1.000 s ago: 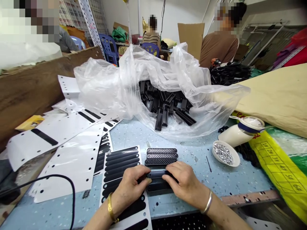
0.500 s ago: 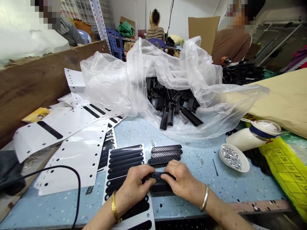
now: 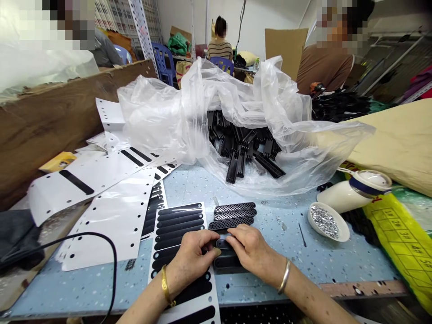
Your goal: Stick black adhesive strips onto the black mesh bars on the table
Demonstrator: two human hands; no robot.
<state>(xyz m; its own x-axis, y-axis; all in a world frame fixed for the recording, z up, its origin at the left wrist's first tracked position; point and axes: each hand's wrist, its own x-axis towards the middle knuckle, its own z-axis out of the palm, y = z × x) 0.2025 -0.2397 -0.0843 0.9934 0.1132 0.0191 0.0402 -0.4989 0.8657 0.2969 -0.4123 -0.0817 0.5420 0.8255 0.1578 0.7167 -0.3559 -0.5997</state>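
At the near table edge, both hands meet over a black strip (image 3: 224,245). The left hand (image 3: 193,254) and right hand (image 3: 251,249) each pinch it with curled fingers, just below three grilles (image 3: 232,216) and beside the sticker sheet (image 3: 180,234). Judged step: pressing a sticker onto the strip. Next calls for even pressure and square alignment along its length.

Clear bag (image 3: 158,121), white dish (image 3: 342,231)
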